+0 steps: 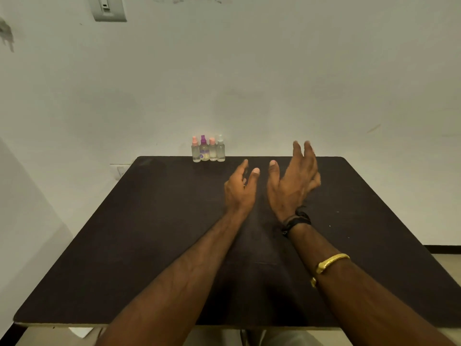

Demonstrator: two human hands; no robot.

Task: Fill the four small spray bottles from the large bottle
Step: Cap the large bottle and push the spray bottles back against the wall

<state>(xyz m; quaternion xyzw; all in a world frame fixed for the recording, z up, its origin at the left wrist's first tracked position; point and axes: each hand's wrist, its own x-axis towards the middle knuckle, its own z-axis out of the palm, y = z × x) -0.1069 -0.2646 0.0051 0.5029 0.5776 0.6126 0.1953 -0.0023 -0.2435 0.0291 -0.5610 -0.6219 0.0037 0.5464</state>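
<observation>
Several small clear spray bottles stand in a tight row at the table's far edge against the wall: one with a pink cap, one with a purple cap, another pink-capped one and a pale-capped one. No large bottle is in view. My left hand and my right hand hover over the middle of the table, to the right of and nearer than the bottles. Both hands hold nothing, with fingers apart. My right forearm carries a black wristband and a gold bangle.
A dark brown table with rounded corners stands against a pale wall. A wall switch plate sits high at the upper left. A wall socket shows just beyond the table's far left corner.
</observation>
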